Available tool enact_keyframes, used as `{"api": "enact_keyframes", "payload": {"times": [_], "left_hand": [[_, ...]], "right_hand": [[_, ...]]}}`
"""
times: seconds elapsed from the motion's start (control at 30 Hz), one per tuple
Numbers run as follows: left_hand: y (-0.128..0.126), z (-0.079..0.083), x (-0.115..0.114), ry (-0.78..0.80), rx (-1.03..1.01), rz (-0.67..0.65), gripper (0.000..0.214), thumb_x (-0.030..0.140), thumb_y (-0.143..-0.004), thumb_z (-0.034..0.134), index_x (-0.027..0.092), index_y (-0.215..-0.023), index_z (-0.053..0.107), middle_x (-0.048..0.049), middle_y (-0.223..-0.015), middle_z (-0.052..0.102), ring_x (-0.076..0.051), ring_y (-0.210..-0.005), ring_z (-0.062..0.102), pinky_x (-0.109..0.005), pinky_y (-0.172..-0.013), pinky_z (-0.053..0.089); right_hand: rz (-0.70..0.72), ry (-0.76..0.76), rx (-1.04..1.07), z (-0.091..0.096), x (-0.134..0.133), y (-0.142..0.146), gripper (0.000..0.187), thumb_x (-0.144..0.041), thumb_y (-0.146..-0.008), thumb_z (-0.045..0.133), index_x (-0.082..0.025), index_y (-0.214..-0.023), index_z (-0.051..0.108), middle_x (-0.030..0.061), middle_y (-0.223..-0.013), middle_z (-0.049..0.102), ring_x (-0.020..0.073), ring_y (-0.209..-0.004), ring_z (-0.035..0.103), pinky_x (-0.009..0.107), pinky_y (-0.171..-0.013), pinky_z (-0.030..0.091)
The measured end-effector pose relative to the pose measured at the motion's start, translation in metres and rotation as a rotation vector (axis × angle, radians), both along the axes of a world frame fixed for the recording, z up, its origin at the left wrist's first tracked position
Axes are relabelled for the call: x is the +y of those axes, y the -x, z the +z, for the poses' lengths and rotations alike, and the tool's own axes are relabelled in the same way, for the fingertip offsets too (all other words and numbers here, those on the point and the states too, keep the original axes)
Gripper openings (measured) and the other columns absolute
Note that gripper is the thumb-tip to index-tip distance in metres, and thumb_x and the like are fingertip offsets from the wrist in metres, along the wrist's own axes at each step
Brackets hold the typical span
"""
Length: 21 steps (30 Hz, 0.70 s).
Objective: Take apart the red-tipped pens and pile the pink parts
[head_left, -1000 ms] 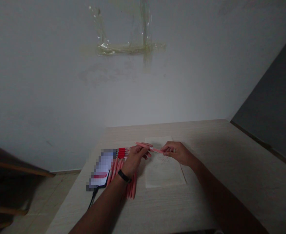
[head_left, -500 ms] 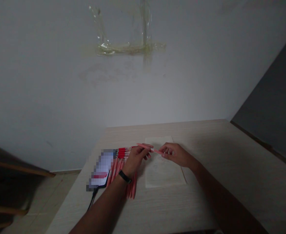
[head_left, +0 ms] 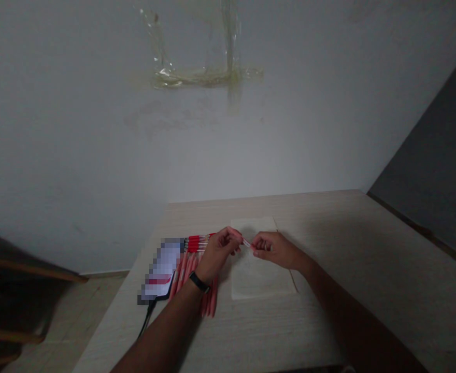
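My left hand (head_left: 221, 249), with a black band at the wrist, pinches one end of a slim pink pen (head_left: 247, 243). Closed on its other end is my right hand (head_left: 276, 249). A short whitish section of the pen shows between the two hands, and fingers hide most of the rest. The pen slants down to the right above a pale sheet or booklet (head_left: 261, 280). Several pink pens (head_left: 181, 272) lie side by side on the table beneath and beside my left wrist. Behind them are several thin pieces with red parts (head_left: 194, 243), partly covered by my left hand.
A phone (head_left: 161, 272) with a lit screen, partly pixelated, lies at the left of the pens with a black cable (head_left: 147, 320) running from it. The wooden table (head_left: 348, 295) meets a wall with yellowed tape (head_left: 197, 79). Dark wooden furniture (head_left: 14, 295) stands at the lower left.
My right hand has shifted slightly left and down, closer to my left hand. The pen now slants more steeply, and less of its pink length shows.
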<state>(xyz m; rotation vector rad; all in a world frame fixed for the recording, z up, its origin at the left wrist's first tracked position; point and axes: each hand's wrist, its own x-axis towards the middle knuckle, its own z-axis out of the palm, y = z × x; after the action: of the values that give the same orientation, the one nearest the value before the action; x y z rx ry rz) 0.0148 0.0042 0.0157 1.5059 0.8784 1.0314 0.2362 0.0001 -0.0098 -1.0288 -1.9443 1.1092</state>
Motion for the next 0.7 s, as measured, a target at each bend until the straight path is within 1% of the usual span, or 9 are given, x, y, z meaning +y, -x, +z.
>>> {"api": "enact_keyframes", "payload": {"times": [0.13, 0.2, 0.27, 0.33, 0.4, 0.47, 0.57, 0.6, 0.7], "left_hand": [[0.000, -0.005, 0.002, -0.027, 0.052, -0.058, 0.026, 0.041, -0.088, 0.065, 0.015, -0.089, 0.064, -0.0015, -0.076, 0.062, -0.012, -0.067, 0.055, -0.023, -0.061, 0.043], [0.000, -0.009, 0.002, -0.068, 0.111, -0.076, 0.027, 0.041, -0.089, 0.063, 0.015, -0.091, 0.064, -0.0020, -0.076, 0.063, -0.013, -0.068, 0.056, -0.023, -0.062, 0.044], [0.001, -0.013, 0.002, -0.137, 0.241, -0.058, 0.025, 0.040, -0.091, 0.060, 0.016, -0.098, 0.064, -0.0035, -0.082, 0.065, -0.014, -0.073, 0.059, -0.025, -0.066, 0.046], [0.003, -0.017, 0.001, -0.226, 0.427, -0.015, 0.026, 0.036, -0.091, 0.061, 0.018, -0.109, 0.063, -0.0056, -0.095, 0.067, -0.017, -0.083, 0.062, -0.029, -0.074, 0.049], [0.004, -0.023, -0.001, -0.319, 0.601, 0.008, 0.033, 0.033, -0.088, 0.065, 0.021, -0.118, 0.061, -0.0073, -0.108, 0.067, -0.021, -0.097, 0.062, -0.034, -0.085, 0.050], [0.004, -0.028, -0.003, -0.405, 0.721, -0.042, 0.036, 0.033, -0.086, 0.068, 0.023, -0.120, 0.061, -0.0078, -0.119, 0.065, -0.024, -0.109, 0.059, -0.038, -0.097, 0.047], [0.004, -0.033, -0.002, -0.448, 0.860, -0.127, 0.038, 0.031, -0.083, 0.071, 0.025, -0.119, 0.063, -0.0073, -0.124, 0.062, -0.025, -0.113, 0.057, -0.040, -0.101, 0.045], [0.004, -0.034, -0.001, -0.451, 0.899, -0.145, 0.038, 0.029, -0.082, 0.072, 0.024, -0.119, 0.063, -0.0075, -0.125, 0.062, -0.025, -0.113, 0.057, -0.040, -0.101, 0.046], [0.003, -0.035, 0.002, -0.467, 0.981, -0.176, 0.037, 0.025, -0.079, 0.073, 0.023, -0.115, 0.065, -0.0089, -0.127, 0.060, -0.025, -0.114, 0.057, -0.039, -0.102, 0.045]], "right_hand": [[-0.020, -0.009, 0.036, -0.001, -0.002, 0.004, 0.018, -0.032, -0.086, 0.069, -0.019, -0.099, 0.067, -0.0013, -0.077, 0.061, 0.0117, -0.069, 0.055, 0.023, -0.063, 0.044], [-0.015, -0.006, 0.032, 0.001, -0.003, 0.005, 0.017, -0.031, -0.086, 0.068, -0.019, -0.098, 0.067, -0.0017, -0.075, 0.060, 0.0112, -0.067, 0.055, 0.022, -0.062, 0.044], [-0.027, -0.002, 0.001, 0.004, -0.003, 0.003, 0.014, -0.029, -0.086, 0.066, -0.019, -0.095, 0.066, -0.0025, -0.072, 0.059, 0.0111, -0.064, 0.054, 0.022, -0.060, 0.043], [-0.087, -0.013, -0.061, 0.006, -0.001, -0.004, 0.011, -0.028, -0.086, 0.065, -0.019, -0.093, 0.065, -0.0026, -0.070, 0.060, 0.0114, -0.063, 0.055, 0.021, -0.058, 0.042], [-0.205, -0.054, -0.175, 0.007, 0.003, -0.015, 0.007, -0.025, -0.085, 0.064, -0.019, -0.090, 0.063, -0.0020, -0.070, 0.062, 0.0120, -0.063, 0.057, 0.021, -0.058, 0.040], [-0.341, -0.080, -0.350, 0.006, 0.009, -0.029, 0.004, -0.022, -0.084, 0.062, -0.019, -0.087, 0.063, -0.0004, -0.072, 0.065, 0.0125, -0.064, 0.059, 0.022, -0.059, 0.038], [-0.509, -0.052, -0.642, 0.003, 0.016, -0.050, 0.004, -0.019, -0.082, 0.063, -0.018, -0.085, 0.064, 0.0038, -0.079, 0.070, 0.0143, -0.071, 0.063, 0.023, -0.061, 0.036], [-0.533, -0.015, -0.739, 0.001, 0.018, -0.055, 0.005, -0.020, -0.081, 0.063, -0.018, -0.086, 0.065, 0.0049, -0.081, 0.071, 0.0151, -0.074, 0.064, 0.023, -0.062, 0.036], [-0.563, 0.021, -0.815, -0.005, 0.023, -0.065, 0.006, -0.018, -0.078, 0.064, -0.016, -0.083, 0.066, 0.0088, -0.083, 0.072, 0.0182, -0.077, 0.065, 0.025, -0.061, 0.034]]}}
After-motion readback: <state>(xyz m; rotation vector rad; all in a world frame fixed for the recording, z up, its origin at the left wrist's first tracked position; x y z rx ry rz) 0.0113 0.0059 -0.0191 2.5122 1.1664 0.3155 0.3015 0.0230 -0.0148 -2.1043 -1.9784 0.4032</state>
